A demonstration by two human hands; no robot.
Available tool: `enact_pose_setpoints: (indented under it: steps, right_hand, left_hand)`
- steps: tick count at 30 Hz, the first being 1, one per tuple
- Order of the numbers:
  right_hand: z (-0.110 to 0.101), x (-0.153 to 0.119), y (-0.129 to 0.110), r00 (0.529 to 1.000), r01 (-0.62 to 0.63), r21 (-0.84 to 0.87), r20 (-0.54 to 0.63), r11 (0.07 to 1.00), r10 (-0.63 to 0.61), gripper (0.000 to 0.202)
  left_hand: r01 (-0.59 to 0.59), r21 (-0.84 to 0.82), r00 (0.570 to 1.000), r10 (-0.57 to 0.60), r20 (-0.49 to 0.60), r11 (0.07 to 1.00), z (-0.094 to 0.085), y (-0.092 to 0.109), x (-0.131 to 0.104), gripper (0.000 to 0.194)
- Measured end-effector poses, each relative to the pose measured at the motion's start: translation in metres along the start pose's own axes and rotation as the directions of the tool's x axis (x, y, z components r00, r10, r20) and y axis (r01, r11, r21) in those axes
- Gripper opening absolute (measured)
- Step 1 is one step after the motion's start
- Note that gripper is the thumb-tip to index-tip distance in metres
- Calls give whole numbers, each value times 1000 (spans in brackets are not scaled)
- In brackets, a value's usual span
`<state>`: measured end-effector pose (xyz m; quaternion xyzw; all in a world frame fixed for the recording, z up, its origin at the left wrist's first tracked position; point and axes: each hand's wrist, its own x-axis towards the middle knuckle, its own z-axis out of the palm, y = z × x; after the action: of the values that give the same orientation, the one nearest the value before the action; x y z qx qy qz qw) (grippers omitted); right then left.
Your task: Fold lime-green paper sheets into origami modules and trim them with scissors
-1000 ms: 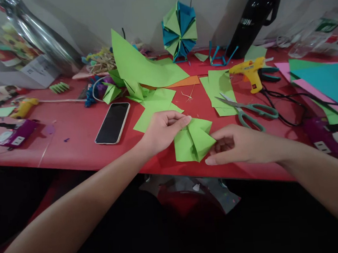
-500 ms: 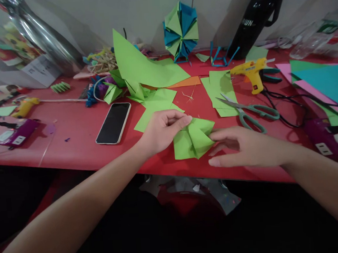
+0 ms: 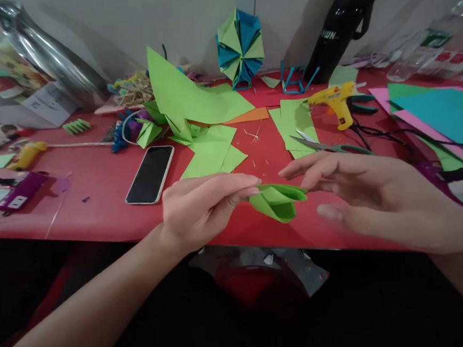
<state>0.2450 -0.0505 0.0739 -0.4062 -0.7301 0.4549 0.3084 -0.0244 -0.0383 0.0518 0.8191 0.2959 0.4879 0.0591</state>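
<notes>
A small folded piece of green paper [image 3: 280,204] is held above the front of the red table [image 3: 228,232], its flaps partly spread. My left hand [image 3: 205,205] pinches its left end between thumb and fingers. To the right, my right hand [image 3: 361,195] has its thumb and fingers apart, the fingertips close by the paper's right tip; whether they touch it I cannot tell. Scissors [image 3: 329,147] lie behind my right hand, which covers part of their handles. Green sheets [image 3: 213,148] lie behind my left hand.
A phone [image 3: 150,174] lies at the left. Yellow glue gun [image 3: 336,104] and its cable are at the right, near stacked coloured paper [image 3: 447,119]. Behind stand a blue-and-green paper wheel [image 3: 241,47], a black bottle [image 3: 338,31] and a metal jug [image 3: 49,54].
The green paper has been lifted off the table and is now seen edge-on, folded narrower. My right hand has risen and its fingers have spread. The view has shifted slightly.
</notes>
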Motion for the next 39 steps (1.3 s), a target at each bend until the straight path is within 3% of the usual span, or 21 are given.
enact_pose_setpoints:
  steps: [4,10,18,22,27,32,39]
  right_hand:
    - [7,-2,1,995,92,-195,-27,976,-99,21]
    - [25,-4,-4,967,195,-404,-72,894,-244,18]
    - [30,-3,1,975,156,-429,-76,890,-208,16]
    - [34,-1,6,976,166,-445,-52,880,-211,11]
    - [38,2,16,994,111,-478,43,871,-103,12]
    - [37,9,15,991,116,-434,106,893,-77,19]
    - [35,12,11,992,2,-346,122,938,43,29]
  left_hand:
    - [-95,9,995,94,44,995,-8,1,3,27]
    - [-119,30,984,114,135,992,-8,0,0,31]
    - [-98,79,977,81,197,992,-7,5,-4,34]
    - [-161,29,959,149,242,986,-8,4,-8,41]
    - [-218,-7,935,211,285,976,-2,8,-7,29]
    - [-281,-14,917,272,292,960,7,7,-4,20]
    - [-195,74,944,167,286,978,11,10,-3,22]
